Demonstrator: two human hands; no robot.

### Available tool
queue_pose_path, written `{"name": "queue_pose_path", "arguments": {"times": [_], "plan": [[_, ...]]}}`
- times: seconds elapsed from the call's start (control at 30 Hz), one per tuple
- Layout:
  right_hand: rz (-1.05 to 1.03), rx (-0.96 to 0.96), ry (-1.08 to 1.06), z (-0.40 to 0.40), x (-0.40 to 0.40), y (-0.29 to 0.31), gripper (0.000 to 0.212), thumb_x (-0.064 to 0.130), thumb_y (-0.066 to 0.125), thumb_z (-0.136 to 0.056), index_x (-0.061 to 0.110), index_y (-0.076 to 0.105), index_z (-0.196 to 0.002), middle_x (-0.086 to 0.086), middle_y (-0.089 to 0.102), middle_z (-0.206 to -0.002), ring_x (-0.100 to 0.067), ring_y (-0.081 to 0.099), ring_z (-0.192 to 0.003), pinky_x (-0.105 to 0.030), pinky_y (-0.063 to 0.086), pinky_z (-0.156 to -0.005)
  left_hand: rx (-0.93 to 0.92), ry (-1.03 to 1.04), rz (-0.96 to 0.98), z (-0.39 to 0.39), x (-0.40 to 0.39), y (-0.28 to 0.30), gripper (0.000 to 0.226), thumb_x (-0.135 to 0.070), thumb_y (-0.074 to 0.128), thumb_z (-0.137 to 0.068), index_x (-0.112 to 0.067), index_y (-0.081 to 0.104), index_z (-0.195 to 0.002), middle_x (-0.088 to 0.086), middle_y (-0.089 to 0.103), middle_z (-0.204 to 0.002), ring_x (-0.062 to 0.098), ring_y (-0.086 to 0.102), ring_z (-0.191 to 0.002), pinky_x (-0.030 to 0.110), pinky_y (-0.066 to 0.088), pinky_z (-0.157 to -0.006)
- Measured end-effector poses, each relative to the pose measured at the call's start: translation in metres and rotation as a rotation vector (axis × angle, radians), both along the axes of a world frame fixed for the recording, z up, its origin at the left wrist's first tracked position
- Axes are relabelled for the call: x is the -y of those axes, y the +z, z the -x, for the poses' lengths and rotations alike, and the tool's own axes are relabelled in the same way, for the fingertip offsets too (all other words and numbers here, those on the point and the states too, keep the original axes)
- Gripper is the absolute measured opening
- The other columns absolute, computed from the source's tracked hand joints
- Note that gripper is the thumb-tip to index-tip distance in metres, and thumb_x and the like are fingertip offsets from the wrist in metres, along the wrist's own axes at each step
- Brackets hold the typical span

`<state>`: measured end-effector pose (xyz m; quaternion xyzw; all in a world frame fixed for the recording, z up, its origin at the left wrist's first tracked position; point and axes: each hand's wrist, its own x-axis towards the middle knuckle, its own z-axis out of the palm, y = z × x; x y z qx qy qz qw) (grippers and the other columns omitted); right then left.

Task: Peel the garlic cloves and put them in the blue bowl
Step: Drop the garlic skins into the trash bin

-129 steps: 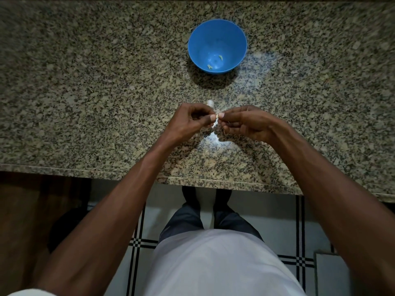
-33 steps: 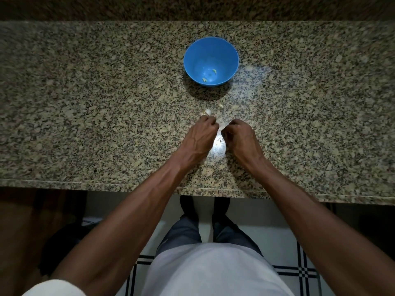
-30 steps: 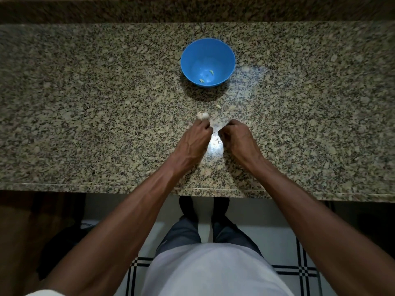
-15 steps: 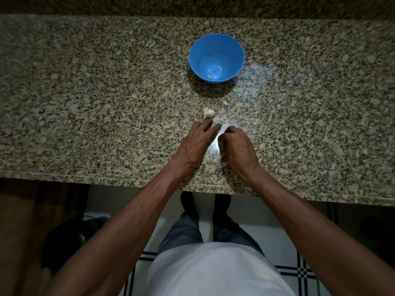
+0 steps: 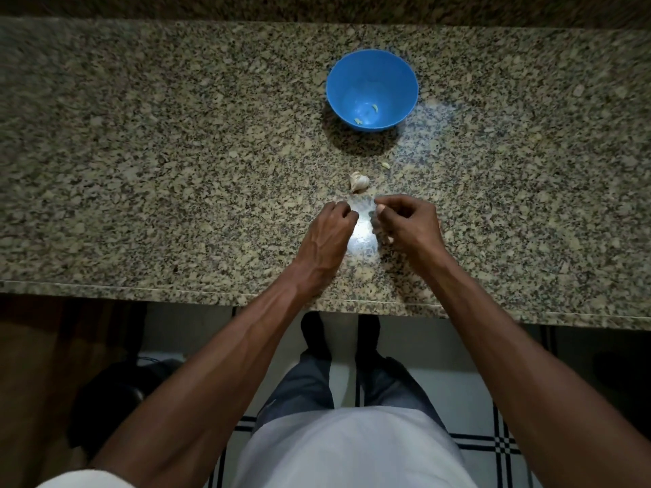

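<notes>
Below frame centre, your left hand (image 5: 333,225) curled, contents unclear; right hand (image 5: 405,220) maybe pinches clove. Strip skin fully, then drop into blue bowl (image 5: 371,89), upper centre.

You've got a speckled granite counter (image 5: 158,153), backsplash strip (image 5: 317,8) along its far edge. Below the near edge: white floor tiles with black grid lines (image 5: 500,449), brown wood panel (image 5: 35,364) at left, dark round object (image 5: 105,399) on the floor beside it.
</notes>
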<state>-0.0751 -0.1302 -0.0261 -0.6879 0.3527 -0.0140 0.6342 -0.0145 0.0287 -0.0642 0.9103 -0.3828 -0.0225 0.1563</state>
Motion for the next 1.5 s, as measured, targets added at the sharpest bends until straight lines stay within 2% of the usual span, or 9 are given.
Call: {"name": "queue_pose_path", "arguments": {"times": [0.1,0.17,0.33,0.6,0.73,0.9,1.07,1.2,1.5], "plan": [[-0.235,0.028,-0.022,-0.008,-0.021,0.007,0.009,0.008,0.075,-0.095,0.009,0.079,-0.103,-0.02,0.077,-0.097,-0.031,0.075,-0.087,-0.052,0.064,-0.086,-0.115,0.185,0.149,-0.002,-0.025,0.003,0.023,0.013,0.062,-0.086,-0.004,0.068,-0.1,0.013,0.068,-0.098,0.029,0.063,-0.089,0.041,0.053,-0.074],[-0.358,0.023,0.039,-0.018,-0.047,0.008,0.012,0.007,0.075,-0.095,0.007,0.078,-0.107,-0.009,0.077,-0.092,-0.022,0.074,-0.085,-0.04,0.064,-0.087,-0.254,0.425,0.325,0.002,-0.056,0.009,0.014,-0.001,0.066,-0.091,-0.007,0.073,-0.102,0.006,0.073,-0.097,0.019,0.068,-0.087,0.034,0.056,-0.076],[-0.574,0.039,0.37,-0.046,-0.161,0.017,0.018,0.001,0.068,-0.097,-0.002,0.071,-0.115,-0.004,0.074,-0.099,-0.012,0.072,-0.088,-0.023,0.059,-0.082,-0.617,1.147,1.128,0.034,-0.165,0.031,0.011,-0.003,0.074,-0.091,-0.011,0.077,-0.098,-0.002,0.078,-0.089,0.006,0.072,-0.079,0.02,0.055,-0.075],[-0.705,-0.156,0.837,-0.016,-0.393,0.012,0.015,-0.007,0.064,-0.096,0.004,0.073,-0.101,-0.005,0.076,-0.083,-0.012,0.074,-0.078,-0.019,0.059,-0.074,-0.559,1.627,1.894,0.139,-0.366,0.054,0.026,0.012,0.05,-0.1,-0.009,0.064,-0.097,0.005,0.061,-0.089,0.008,0.059,-0.075,0.012,0.053,-0.064],[-0.708,-0.275,0.956,0.012,-0.481,0.004,0.016,-0.007,0.064,-0.096,0.005,0.074,-0.101,-0.007,0.075,-0.092,-0.014,0.074,-0.088,-0.02,0.059,-0.078,-0.462,1.82,1.979,0.191,-0.442,0.042,0.027,0.008,0.051,-0.102,-0.014,0.065,-0.096,0.004,0.061,-0.088,0.008,0.063,-0.067,0.015,0.054,-0.061],[-0.625,-0.331,1.13,0.042,-0.577,-0.009,0.02,-0.007,0.058,-0.099,0.008,0.072,-0.1,0.004,0.079,-0.081,-0.008,0.074,-0.082,-0.019,0.06,-0.077,-0.493,1.938,2.143,0.236,-0.521,0.015,0.026,0.008,0.048,-0.103,-0.005,0.062,-0.121,0.01,0.062,-0.098,0.016,0.061,-0.084,0.024,0.054,-0.08],[-0.514,-0.356,1.181,0.053,-0.641,-0.034,0.016,-0.005,0.063,-0.098,0.005,0.073,-0.106,-0.002,0.077,-0.092,-0.011,0.075,-0.088,-0.022,0.061,-0.081,-0.523,2.032,2.126,0.26,-0.58,-0.009,0.023,0.01,0.053,-0.101,-0.008,0.067,-0.099,0.019,0.058,-0.125,0.016,0.062,-0.09,0.016,0.058,-0.068],[-0.462,-0.358,1.237,0.054,-0.675,-0.062,0.017,0.001,0.067,-0.097,0.006,0.074,-0.111,-0.01,0.077,-0.11,-0.022,0.074,-0.108,-0.028,0.059,-0.089,-0.524,2.058,2.123,0.269,-0.61,-0.022,0.019,0.006,0.058,-0.099,-0.005,0.069,-0.11,0.021,0.06,-0.135,0.022,0.064,-0.108,0.02,0.058,-0.074],[-0.264,-0.413,1.364,0.06,-0.736,-0.111,0.014,0.006,0.071,-0.094,0.014,0.074,-0.105,-0.015,0.072,-0.121,-0.028,0.069,-0.118,-0.044,0.054,-0.107,-0.536,2.145,2.07,0.285,-0.661,-0.075,0.028,0.001,0.056,-0.102,-0.002,0.061,-0.13,0.006,0.065,-0.105,0.011,0.064,-0.093,0.024,0.053,-0.089]]}}
